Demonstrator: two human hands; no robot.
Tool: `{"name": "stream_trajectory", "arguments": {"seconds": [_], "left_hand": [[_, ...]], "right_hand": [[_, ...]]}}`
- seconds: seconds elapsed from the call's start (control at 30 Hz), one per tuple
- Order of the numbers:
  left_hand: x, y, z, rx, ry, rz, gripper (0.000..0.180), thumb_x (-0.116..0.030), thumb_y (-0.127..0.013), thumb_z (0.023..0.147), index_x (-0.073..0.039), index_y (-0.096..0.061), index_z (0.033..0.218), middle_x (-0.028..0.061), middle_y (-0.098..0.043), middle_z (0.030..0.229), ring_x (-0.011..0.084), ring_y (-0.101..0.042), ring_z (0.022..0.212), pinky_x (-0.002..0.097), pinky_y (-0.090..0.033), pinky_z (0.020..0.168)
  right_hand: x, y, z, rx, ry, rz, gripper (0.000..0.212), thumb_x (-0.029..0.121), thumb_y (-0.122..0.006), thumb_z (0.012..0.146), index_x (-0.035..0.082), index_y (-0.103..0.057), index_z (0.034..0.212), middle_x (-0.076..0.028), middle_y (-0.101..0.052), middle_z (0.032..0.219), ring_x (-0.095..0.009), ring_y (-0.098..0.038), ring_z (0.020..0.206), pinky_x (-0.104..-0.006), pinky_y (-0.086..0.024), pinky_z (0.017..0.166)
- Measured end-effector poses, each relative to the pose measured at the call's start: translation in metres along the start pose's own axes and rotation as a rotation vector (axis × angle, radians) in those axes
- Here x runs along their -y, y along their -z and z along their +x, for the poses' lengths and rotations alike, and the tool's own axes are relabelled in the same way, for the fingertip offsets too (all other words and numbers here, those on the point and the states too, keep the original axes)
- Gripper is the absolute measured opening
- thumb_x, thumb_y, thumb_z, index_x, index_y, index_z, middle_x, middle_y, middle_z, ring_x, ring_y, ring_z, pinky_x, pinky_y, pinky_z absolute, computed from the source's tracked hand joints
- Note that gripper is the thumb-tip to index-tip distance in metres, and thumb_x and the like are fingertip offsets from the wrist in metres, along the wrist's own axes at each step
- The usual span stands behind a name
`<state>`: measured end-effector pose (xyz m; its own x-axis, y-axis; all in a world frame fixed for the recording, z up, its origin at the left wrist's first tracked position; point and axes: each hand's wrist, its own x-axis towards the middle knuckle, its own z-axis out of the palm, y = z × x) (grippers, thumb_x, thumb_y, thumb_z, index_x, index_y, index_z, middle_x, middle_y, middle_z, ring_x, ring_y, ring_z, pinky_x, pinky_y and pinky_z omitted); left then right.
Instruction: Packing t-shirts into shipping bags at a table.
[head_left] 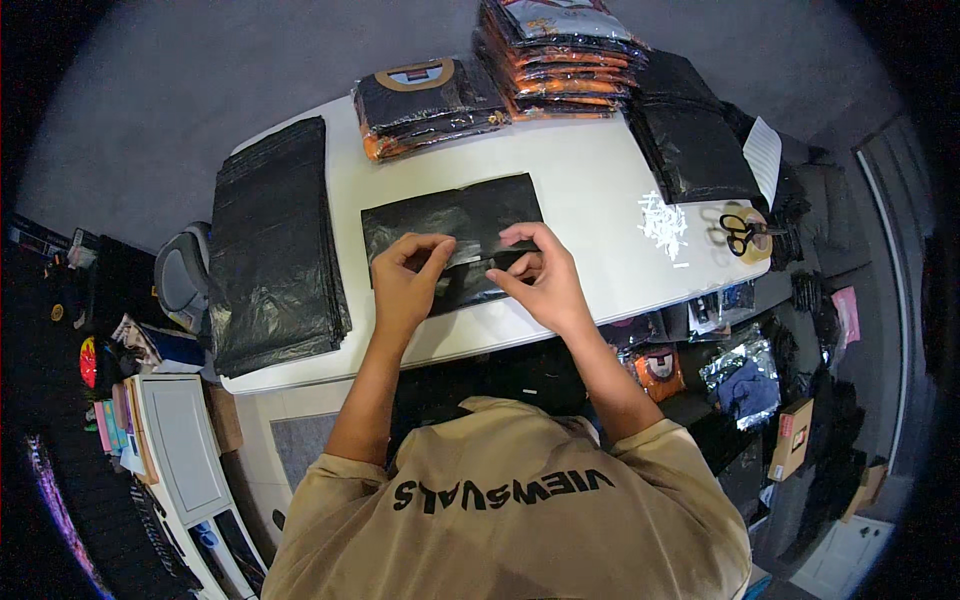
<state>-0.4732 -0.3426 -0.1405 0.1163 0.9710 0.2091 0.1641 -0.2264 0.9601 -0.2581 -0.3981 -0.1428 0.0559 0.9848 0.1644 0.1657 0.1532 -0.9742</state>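
Note:
A black plastic mailing bag (480, 205) lies flat on the white table in front of me. My left hand (408, 272) is closed in a pinch at its near part, thumb and forefinger together. Across from it, my right hand (550, 285) has curled fingers on the same bag, with the thumb and forefinger slightly apart around its raised edge. A pale, shiny strip shows on the bag between the two hands. What the bag holds, if anything, is hidden.
A stack of black bags (270, 240) fills the table's left end. Clear-wrapped garments (430, 100) and a taller wrapped pile (570, 75) stand at the back. More black bags (695, 140), white paper strips (663, 225) and scissors (738, 236) are at the right.

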Motion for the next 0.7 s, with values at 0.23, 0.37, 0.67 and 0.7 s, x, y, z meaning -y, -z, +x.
{"name": "stream_trajectory", "arguments": {"seconds": [0.23,0.37,0.67,0.7], "left_hand": [[0.0,0.003,-0.001,0.062,0.081,0.015,0.019,-0.003,-0.086,0.09,0.002,-0.081,0.107,0.0081,-0.077,0.1,0.0123,-0.072,0.09,0.027,-0.058,0.083],[-0.004,0.003,-0.004,0.087,0.09,0.032,0.025,-0.006,-0.091,0.085,-0.001,-0.081,0.108,0.006,-0.078,0.102,0.0133,-0.072,0.095,0.0288,-0.057,0.089],[-0.002,0.005,-0.005,0.138,0.016,0.097,0.034,-0.005,-0.094,0.081,-0.002,-0.08,0.112,0.0079,-0.077,0.107,0.0143,-0.072,0.1,0.0301,-0.058,0.09],[-0.002,0.004,-0.006,0.136,0.025,0.071,0.032,-0.004,-0.093,0.081,-0.002,-0.08,0.11,0.0066,-0.074,0.105,0.0137,-0.071,0.098,0.0294,-0.058,0.089]], "right_hand": [[0.006,0.005,-0.005,0.018,0.217,-0.194,0.034,0.004,-0.086,0.086,0.004,-0.071,0.117,-0.01,-0.067,0.109,-0.015,-0.069,0.081,-0.0298,-0.054,0.073],[0.011,0.0,-0.003,0.028,0.297,-0.272,0.034,0.008,-0.086,0.086,0.007,-0.075,0.118,-0.01,-0.065,0.111,-0.023,-0.068,0.089,-0.0345,-0.056,0.078],[0.014,-0.004,0.004,0.066,0.416,-0.494,0.022,0.011,-0.086,0.084,0.011,-0.078,0.105,-0.009,-0.063,0.113,-0.028,-0.066,0.1,-0.041,-0.058,0.084],[0.011,-0.004,0.003,0.053,0.4,-0.503,0.019,0.01,-0.086,0.084,0.01,-0.078,0.101,-0.009,-0.063,0.113,-0.028,-0.067,0.1,-0.0413,-0.058,0.084]]}}
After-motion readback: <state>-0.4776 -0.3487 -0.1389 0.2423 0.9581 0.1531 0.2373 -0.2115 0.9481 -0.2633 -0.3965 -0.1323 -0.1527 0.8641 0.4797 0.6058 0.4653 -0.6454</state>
